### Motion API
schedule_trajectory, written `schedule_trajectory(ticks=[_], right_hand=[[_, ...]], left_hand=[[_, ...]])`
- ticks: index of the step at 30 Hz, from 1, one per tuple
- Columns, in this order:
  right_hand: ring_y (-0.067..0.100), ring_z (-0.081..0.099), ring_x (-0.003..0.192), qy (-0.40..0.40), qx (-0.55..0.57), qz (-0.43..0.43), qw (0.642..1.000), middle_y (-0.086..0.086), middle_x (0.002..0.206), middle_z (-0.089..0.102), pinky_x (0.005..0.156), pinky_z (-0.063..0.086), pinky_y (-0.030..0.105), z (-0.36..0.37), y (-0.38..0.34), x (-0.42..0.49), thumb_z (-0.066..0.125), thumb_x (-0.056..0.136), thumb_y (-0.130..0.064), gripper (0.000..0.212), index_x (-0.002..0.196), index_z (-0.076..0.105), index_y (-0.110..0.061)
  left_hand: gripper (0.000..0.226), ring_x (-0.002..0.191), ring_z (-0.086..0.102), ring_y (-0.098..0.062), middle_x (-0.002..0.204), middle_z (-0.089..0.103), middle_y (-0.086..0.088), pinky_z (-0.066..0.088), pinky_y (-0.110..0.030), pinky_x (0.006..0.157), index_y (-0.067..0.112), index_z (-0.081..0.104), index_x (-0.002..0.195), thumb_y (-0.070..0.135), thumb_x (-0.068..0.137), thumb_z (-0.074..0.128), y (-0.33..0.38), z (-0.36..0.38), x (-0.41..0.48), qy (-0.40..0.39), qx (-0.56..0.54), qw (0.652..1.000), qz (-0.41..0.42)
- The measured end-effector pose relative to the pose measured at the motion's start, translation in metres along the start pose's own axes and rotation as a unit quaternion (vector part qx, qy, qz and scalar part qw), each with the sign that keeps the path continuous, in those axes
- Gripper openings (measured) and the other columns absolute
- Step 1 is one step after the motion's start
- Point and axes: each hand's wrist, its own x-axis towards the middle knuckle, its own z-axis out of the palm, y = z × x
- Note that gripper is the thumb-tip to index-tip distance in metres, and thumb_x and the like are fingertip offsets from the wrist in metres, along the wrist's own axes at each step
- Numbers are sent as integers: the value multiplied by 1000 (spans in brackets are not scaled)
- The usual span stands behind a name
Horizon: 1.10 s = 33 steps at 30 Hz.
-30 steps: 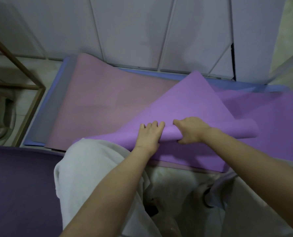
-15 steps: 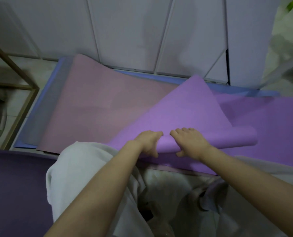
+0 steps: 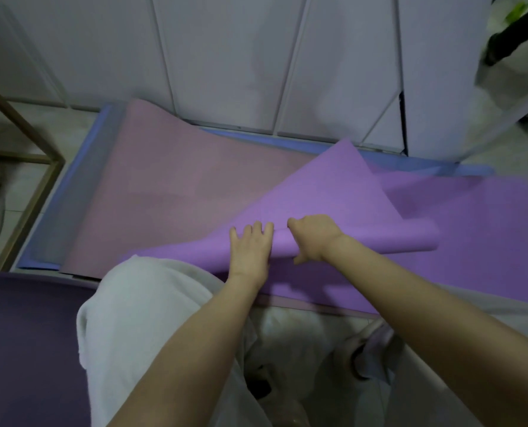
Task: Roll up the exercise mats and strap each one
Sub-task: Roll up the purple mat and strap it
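Head view: left hand (image 3: 250, 252) flat, fingers straight, pressing purple mat (image 3: 333, 192); right hand (image 3: 313, 238) beside it, gripping mat's rolled fold. Pink mat (image 3: 179, 192) beneath purple mat.

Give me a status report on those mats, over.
Left hand flat on purple mat, right hand gripping its fold. Mat folded askew, not yet rolled, no strap seen. Pink mat underneath; knee over near corner.
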Motion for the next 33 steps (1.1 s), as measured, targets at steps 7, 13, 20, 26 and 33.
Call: schedule_trajectory(ticks=[7, 13, 20, 26, 33], right_hand=[[26, 62, 101, -148, 61, -21, 987, 8, 117, 64, 75, 46, 28, -17, 13, 5, 73, 73, -47, 61, 121, 58, -12], [25, 59, 106, -215, 141, -16, 966, 5, 124, 60, 87, 48, 31, 1, 18, -12, 75, 68, -56, 72, 124, 52, -15], [29, 56, 110, -9, -56, -24, 998, 12, 124, 54, 81, 41, 34, 17, -2, -38, 74, 75, -38, 72, 129, 35, -9], [30, 59, 109, -41, -12, -10, 999, 13, 122, 59, 79, 43, 34, 7, 11, -23, 74, 75, -37, 71, 129, 37, -8], [26, 60, 100, -167, 85, -27, 982, 7, 116, 62, 82, 50, 31, -10, 28, -1, 77, 67, -41, 63, 119, 54, -14]], left_hand=[[66, 115, 52, -29, 127, 55, -8, 40, -36, 89, 17, 40, 131, 29, 75, 74, -8, -7, 16, -105, -127, 984, 65], [66, 109, 55, -25, 121, 60, -6, 44, -28, 83, 19, 51, 121, 31, 65, 83, -6, -14, 24, -258, -141, 945, 142], [64, 108, 56, -24, 121, 60, -5, 39, -22, 79, 17, 53, 121, 28, 66, 82, -9, -23, 30, -263, -155, 940, 154], [70, 120, 48, -27, 132, 48, -7, 37, -39, 95, 18, 31, 137, 27, 78, 67, 3, -12, 9, -134, -77, 983, 97], [91, 80, 60, -25, 89, 59, -3, 48, -41, 76, 19, 43, 111, 28, 31, 86, 17, 3, -8, 66, -57, 995, 44]])
